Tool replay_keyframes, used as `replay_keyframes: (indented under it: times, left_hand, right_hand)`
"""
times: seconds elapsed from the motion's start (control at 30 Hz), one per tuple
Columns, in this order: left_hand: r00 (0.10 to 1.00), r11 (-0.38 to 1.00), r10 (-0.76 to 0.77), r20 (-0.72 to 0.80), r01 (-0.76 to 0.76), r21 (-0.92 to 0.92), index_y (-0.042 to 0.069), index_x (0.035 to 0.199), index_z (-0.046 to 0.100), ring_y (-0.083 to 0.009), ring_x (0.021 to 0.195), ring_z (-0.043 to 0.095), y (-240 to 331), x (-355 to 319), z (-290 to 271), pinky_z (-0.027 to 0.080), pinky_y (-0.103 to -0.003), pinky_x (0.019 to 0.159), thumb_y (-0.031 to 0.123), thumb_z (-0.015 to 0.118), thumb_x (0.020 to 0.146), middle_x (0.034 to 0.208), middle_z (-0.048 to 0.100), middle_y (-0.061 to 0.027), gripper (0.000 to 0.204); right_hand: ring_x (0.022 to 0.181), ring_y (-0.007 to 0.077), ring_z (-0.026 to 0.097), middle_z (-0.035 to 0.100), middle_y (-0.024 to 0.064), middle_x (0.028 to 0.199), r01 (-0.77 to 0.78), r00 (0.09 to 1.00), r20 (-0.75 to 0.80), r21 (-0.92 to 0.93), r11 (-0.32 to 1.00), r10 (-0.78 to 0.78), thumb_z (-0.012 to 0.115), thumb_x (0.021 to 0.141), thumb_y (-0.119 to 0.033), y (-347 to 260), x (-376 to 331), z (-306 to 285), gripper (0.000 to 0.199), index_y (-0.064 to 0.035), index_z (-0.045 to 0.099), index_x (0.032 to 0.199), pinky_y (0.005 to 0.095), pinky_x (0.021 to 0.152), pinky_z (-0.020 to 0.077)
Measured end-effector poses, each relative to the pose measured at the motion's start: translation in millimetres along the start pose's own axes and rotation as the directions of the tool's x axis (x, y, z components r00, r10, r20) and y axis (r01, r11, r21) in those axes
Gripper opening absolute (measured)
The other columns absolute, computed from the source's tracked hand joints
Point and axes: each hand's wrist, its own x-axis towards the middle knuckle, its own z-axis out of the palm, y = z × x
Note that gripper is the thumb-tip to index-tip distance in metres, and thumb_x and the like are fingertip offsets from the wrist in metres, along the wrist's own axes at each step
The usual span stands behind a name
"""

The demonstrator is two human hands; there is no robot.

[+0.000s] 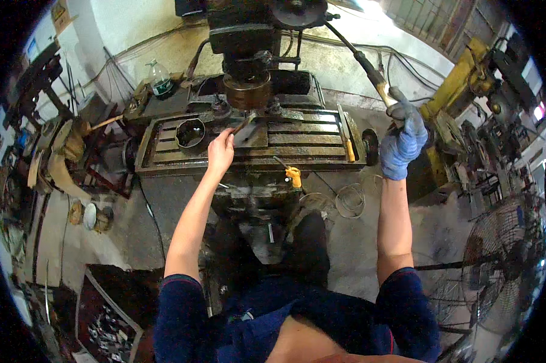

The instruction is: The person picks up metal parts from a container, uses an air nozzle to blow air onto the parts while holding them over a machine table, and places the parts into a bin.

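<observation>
My bare left hand point(221, 149) is closed round the handle of a small brush point(244, 125). The brush points up and right, its tip close below the machine's round spindle head point(247, 91); whether it touches anything there I cannot tell. To the left of this hand, a round tin of dark liquid point(191, 132) sits on the slotted machine table point(303, 140). My right hand point(403, 136), in a blue-grey work glove, is raised on the right and wrapped round the end of a long feed lever point(370, 69), which slopes down from the machine's top.
A yellow air gun point(293, 175) hangs at the table's front edge. A yellow-handled tool point(350, 150) lies at its right end. A clear bottle point(159, 78) stands back left. Coiled hose point(350, 200) lies on the floor; a caged fan point(497, 266) stands right, a bin of metal pieces point(111, 330) lower left.
</observation>
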Motion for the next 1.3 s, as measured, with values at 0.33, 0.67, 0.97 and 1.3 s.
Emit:
replay_keyframes:
  times: [0.33, 0.67, 0.97, 1.3]
  left_hand:
    - [1.000, 1.000, 0.011, 0.004, -0.011, -0.011, 0.001, 0.107, 0.057, -0.0320, 0.084, 0.061, -18, 4, 7, 0.046, -0.037, 0.074, 0.017, 0.048, 0.087, 0.092, 0.062, -0.0188, 0.028]
    - [0.999, 0.998, 0.017, 0.052, -0.014, -0.060, 0.001, 0.106, 0.057, -0.0325, 0.083, 0.061, -9, 11, 13, 0.046, -0.036, 0.071, 0.013, 0.049, 0.086, 0.091, 0.062, -0.0193, 0.025]
    - [0.998, 0.997, 0.047, -0.033, -0.045, 0.065, 0.001, 0.105, 0.057, -0.0350, 0.086, 0.059, -16, 24, 21, 0.045, -0.039, 0.074, 0.013, 0.049, 0.086, 0.092, 0.062, -0.0200, 0.024]
    - [0.995, 0.988, 0.076, -0.067, -0.066, 0.139, 0.002, 0.105, 0.058, -0.0324, 0.088, 0.060, -8, 24, 1, 0.046, -0.036, 0.074, 0.010, 0.050, 0.084, 0.092, 0.063, -0.0179, 0.024]
  right_hand:
    - [0.066, 0.0104, 0.051, 0.060, 0.0052, 0.077, -0.011, 1.000, -0.020, -0.031, 0.999, 0.010, 0.060, 0.081, -0.022, -16, 27, 12, 0.031, 0.0042, 0.062, 0.096, 0.0248, 0.066, 0.0419]
    - [0.077, 0.0147, 0.058, 0.064, 0.0100, 0.087, 0.233, 0.958, -0.141, -0.122, 0.965, -0.249, 0.060, 0.081, -0.015, 13, 68, 6, 0.021, 0.0033, 0.064, 0.090, 0.0268, 0.074, 0.0456]
    - [0.053, 0.0052, 0.042, 0.050, -0.0021, 0.059, 0.239, 0.971, 0.036, -0.120, 0.964, -0.237, 0.057, 0.083, -0.026, -10, 144, 31, 0.029, -0.0011, 0.057, 0.068, 0.0213, 0.047, 0.0329]
    - [0.058, 0.0070, 0.051, 0.060, 0.0010, 0.068, 0.255, 0.965, 0.109, -0.183, 0.950, -0.238, 0.056, 0.078, -0.019, -17, 196, 34, 0.024, 0.0026, 0.065, 0.085, 0.0211, 0.055, 0.0407]
